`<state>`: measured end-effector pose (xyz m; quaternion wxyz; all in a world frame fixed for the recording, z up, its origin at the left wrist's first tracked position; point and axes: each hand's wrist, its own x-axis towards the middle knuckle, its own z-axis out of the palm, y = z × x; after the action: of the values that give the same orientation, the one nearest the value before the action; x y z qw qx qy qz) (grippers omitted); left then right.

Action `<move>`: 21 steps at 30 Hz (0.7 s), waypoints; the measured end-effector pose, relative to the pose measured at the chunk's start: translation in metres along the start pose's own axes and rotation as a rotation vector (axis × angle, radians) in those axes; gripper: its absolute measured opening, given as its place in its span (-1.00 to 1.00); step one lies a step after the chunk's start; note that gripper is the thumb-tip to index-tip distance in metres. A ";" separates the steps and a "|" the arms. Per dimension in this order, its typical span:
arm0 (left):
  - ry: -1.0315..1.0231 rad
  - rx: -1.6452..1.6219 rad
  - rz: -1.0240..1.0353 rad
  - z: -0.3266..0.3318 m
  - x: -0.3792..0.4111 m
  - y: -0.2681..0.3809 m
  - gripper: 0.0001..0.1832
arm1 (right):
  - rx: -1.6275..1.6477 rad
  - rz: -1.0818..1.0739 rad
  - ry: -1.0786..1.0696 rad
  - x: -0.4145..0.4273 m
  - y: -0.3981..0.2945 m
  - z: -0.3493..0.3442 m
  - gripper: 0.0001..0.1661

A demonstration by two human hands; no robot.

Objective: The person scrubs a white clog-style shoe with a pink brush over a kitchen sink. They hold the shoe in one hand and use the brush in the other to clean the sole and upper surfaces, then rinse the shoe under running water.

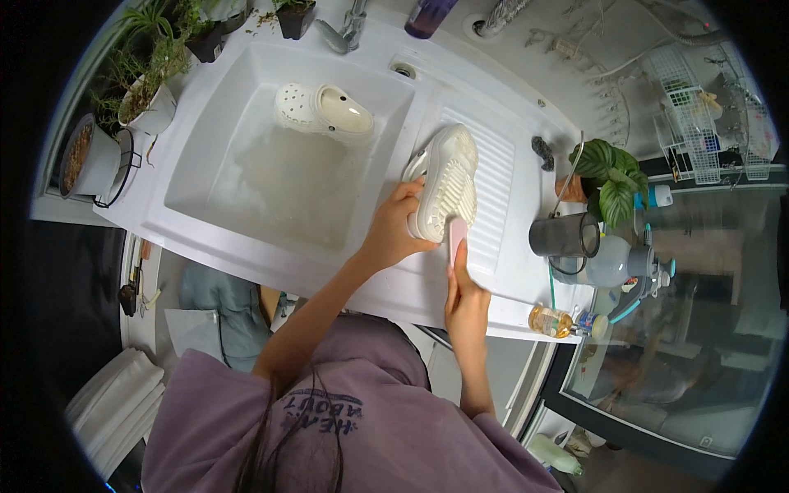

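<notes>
A white foam clog point(453, 179) lies sole up over the ribbed washboard point(496, 191) of the sink, its ridged tread facing me. Around its heel end, my left hand point(394, 228) grips the side. My right hand point(466, 296) holds a pink-handled brush point(457, 237) against the sole near the heel; its bristles are hidden. In the basin point(203, 160) to the left, a second white clog point(323, 111) sits partly in cloudy water point(296, 185), with its holed toe pointing left.
A faucet point(348, 31) and purple bottle point(429, 17) stand at the back. Potted plants point(148, 105) line the left rim. At right are a dark watering can point(564, 235), a leafy plant point(610, 175), a clear jug point(607, 262) and small bottles point(550, 321) near the edge.
</notes>
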<state>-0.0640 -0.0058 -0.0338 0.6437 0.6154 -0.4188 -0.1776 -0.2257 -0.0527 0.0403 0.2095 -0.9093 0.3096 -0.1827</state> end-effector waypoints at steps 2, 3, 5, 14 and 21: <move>-0.022 0.061 0.039 0.006 0.001 0.005 -0.50 | 0.014 0.009 0.028 0.021 -0.005 -0.001 -0.49; -0.015 0.049 0.027 0.006 0.001 0.006 -0.48 | 0.044 0.043 0.003 0.035 -0.007 -0.001 -0.49; 0.001 0.028 0.004 0.007 0.002 0.004 -0.46 | 0.106 0.107 -0.046 0.054 -0.008 -0.003 -0.51; -0.071 -0.018 -0.123 -0.003 -0.003 0.003 -0.50 | 0.036 0.100 -0.022 0.040 0.001 -0.007 -0.56; 0.027 -0.156 -0.058 0.001 -0.006 -0.014 -0.53 | 0.083 0.086 -0.097 0.019 -0.017 -0.009 -0.53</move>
<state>-0.0641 -0.0047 -0.0490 0.6896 0.5778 -0.3771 -0.2199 -0.2073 -0.0549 0.0608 0.2696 -0.8935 0.3299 -0.1419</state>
